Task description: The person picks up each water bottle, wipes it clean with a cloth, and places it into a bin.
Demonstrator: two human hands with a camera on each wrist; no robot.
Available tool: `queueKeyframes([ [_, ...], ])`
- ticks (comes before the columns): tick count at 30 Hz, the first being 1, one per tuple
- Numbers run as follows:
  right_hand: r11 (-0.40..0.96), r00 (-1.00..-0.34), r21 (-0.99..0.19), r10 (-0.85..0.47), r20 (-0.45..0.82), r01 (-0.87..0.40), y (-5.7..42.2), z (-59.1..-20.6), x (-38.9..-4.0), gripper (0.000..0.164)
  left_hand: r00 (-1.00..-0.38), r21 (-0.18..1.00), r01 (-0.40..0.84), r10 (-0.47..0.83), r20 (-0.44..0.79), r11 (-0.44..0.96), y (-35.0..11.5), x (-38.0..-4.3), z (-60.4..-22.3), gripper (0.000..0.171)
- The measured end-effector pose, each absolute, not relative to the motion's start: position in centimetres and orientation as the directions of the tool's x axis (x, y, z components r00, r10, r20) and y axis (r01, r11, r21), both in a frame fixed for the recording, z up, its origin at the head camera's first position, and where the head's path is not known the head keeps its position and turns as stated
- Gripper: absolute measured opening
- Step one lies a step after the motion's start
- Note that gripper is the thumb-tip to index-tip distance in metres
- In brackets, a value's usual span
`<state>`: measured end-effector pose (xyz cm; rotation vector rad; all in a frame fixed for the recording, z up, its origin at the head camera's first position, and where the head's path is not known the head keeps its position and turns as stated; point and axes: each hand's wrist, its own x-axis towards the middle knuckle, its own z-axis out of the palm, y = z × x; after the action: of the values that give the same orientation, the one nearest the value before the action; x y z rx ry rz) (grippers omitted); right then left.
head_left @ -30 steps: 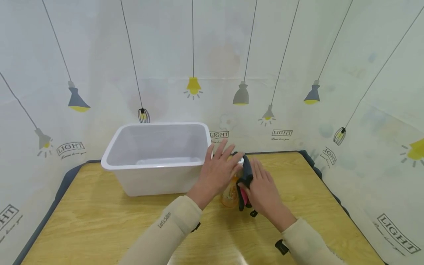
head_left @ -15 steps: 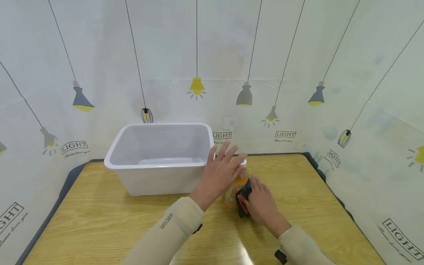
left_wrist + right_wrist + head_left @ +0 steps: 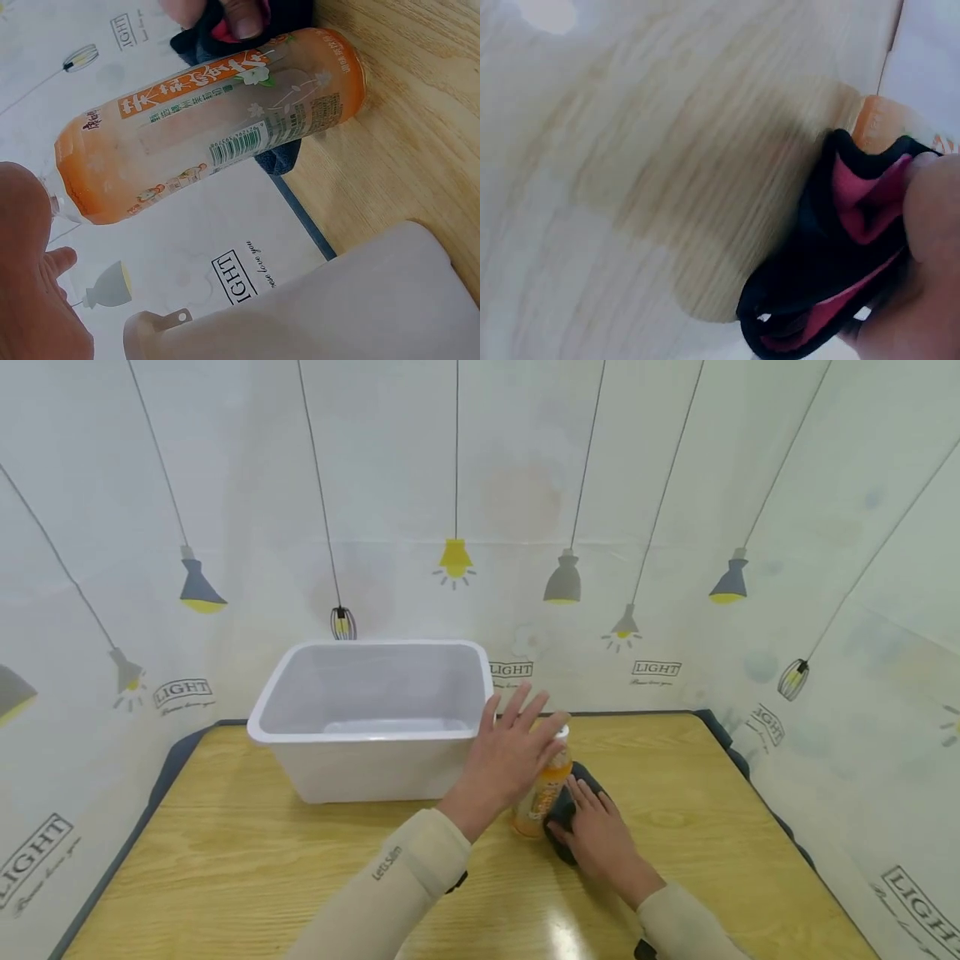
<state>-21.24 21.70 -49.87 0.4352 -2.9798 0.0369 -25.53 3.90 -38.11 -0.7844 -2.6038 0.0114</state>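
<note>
A clear plastic drink bottle (image 3: pixel 545 789) with an orange label stands on the table to the right of the white tub. My left hand (image 3: pixel 504 756) is at its top, with thumb and index finger about the white cap (image 3: pixel 564 732) and the other fingers spread. In the left wrist view the bottle (image 3: pixel 202 127) shows its label and barcode; the thumb covers the cap. My right hand (image 3: pixel 596 831) holds a dark cloth piece (image 3: pixel 564 810) against the bottle's right side. The right wrist view shows its pink inside and black-bound edges (image 3: pixel 810 277), gripped by the thumb; its full shape is hidden.
The white tub (image 3: pixel 375 772) stands at the back left, near the left forearm. The wooden table (image 3: pixel 300 877) has a dark border at its back and sides. Pale wall sheets (image 3: pixel 510 485) printed with lamps enclose it on three sides.
My right hand and the dark cloth have moved down the bottle's side, from near the cap to its lower part, uncovering more of the label. My left hand keeps its place at the top.
</note>
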Motion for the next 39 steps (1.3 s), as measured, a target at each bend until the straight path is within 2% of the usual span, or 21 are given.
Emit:
queueKeyframes([
  [4,0.939,-0.91,-0.035,-0.321,0.264,-0.342,22.1,-49.2,-21.3,0.046,-0.755,-0.128,0.521,0.526,0.391,0.844,4.1,-25.5,-38.0,0.044],
  [7,0.928,-0.883,-0.106,-0.298,0.363,-0.357,22.2,-48.1,-21.6,0.036,-0.761,-0.125,0.518,0.523,0.383,0.846,4.1,-25.4,-37.8,0.043],
  [8,0.92,-0.877,-0.149,-0.283,0.389,-0.363,22.3,-47.6,-21.7,0.039,-0.764,-0.124,0.517,0.522,0.38,0.847,4.1,-25.4,-37.8,0.043],
  [11,0.896,-0.877,-0.264,-0.223,0.426,-0.356,22.3,-46.1,-22.1,0.061,-0.765,-0.129,0.512,0.519,0.38,0.849,4.1,-25.3,-37.7,0.042],
  [14,0.872,-0.862,-0.319,-0.196,0.467,-0.371,22.4,-44.4,-22.1,0.064,-0.763,-0.137,0.51,0.52,0.383,0.849,4.1,-25.3,-37.7,0.042],
  [18,0.878,-0.845,-0.287,-0.207,0.492,-0.383,22.2,-42.4,-22.0,0.063,-0.757,-0.144,0.508,0.52,0.394,0.849,4.3,-25.4,-37.7,0.043],
  [23,0.903,-0.876,-0.25,-0.222,0.428,-0.35,21.3,-41.1,-21.8,0.067,-0.749,-0.145,0.502,0.512,0.42,0.853,4.2,-25.5,-37.8,0.042],
  [35,0.946,-0.887,-0.088,-0.256,0.385,-0.312,21.2,-42.5,-21.3,0.072,-0.755,-0.155,0.497,0.513,0.408,0.854,3.9,-25.4,-37.9,0.042],
  [39,0.955,-0.907,-0.067,-0.251,0.339,-0.289,21.3,-43.9,-21.2,0.063,-0.764,-0.151,0.501,0.517,0.385,0.852,3.8,-25.4,-37.9,0.042],
])
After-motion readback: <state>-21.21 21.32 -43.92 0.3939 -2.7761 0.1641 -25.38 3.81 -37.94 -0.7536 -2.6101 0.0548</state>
